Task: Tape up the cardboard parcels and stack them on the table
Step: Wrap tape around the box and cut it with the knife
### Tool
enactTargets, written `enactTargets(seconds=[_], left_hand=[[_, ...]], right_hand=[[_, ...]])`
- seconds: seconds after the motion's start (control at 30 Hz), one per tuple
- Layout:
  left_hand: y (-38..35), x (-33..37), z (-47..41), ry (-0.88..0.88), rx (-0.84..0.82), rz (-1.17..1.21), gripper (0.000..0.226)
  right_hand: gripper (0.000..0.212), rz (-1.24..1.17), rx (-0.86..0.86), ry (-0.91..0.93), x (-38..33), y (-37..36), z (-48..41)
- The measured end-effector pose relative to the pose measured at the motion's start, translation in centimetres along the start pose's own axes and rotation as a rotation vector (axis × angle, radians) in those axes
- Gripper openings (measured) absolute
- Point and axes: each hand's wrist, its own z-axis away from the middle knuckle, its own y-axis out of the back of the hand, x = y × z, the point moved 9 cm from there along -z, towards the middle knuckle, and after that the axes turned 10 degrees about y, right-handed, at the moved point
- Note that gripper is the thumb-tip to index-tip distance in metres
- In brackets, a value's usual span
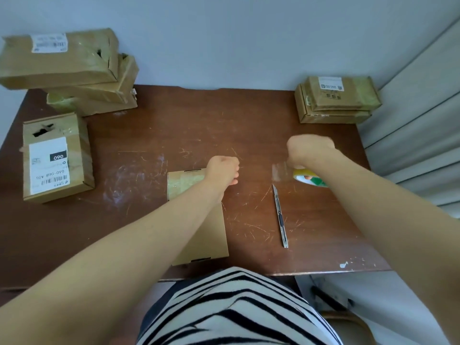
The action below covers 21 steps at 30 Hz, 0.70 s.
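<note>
A flat cardboard parcel (199,235) lies on the brown table (174,125) near its front edge, with clear tape across its far end. My left hand (224,173) rests on the parcel's far right corner, fingers curled down onto it. Further right, my right hand (308,150) is closed on a roll of clear tape (308,179) with a yellow and green core, held above the table. A short strip of tape (280,171) sticks out from the roll toward the parcel. My left forearm hides part of the parcel's top.
A utility knife (280,216) lies on the table right of the parcel. A labelled box (56,158) sits at the left, a pile of parcels (74,70) at the back left, and a smaller stack (336,99) at the back right. A wall stands behind.
</note>
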Motion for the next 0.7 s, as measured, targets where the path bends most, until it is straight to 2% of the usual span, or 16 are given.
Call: enactTargets(seconds=[0.03,0.17,0.27,0.47,0.57,0.7], left_hand=[[-0.3,-0.3,0.1,0.035,-0.036,0.022,0.009],[-1.8,-1.7,0.7,0.232,-0.225,0.216,0.036],[-1.8,-1.2,0.5,0.255,-0.305,0.359,0.043],[2.2,0.0,-0.4,0.037,-0.096,0.197,0.009],[5.1,0.6,-0.4,-0.017,-0.041,0.2,0.01],[9.1,1.3,-0.2,-0.046,0.014,0.151,0.009]], right_hand=[[0.005,-0.019,0.042,0.03,-0.4,1.4,0.3],[0.02,-0.245,0.078,0.172,-2.3,4.9,1.0],[0.018,-0.29,0.059,0.223,-4.1,5.3,1.5],[0.007,-0.437,0.061,0.294,-6.3,4.8,1.1],[0.024,-0.638,0.054,0.326,-7.1,4.4,1.2],[0.029,-0.992,-0.103,0.45,-9.1,1.8,1.6]])
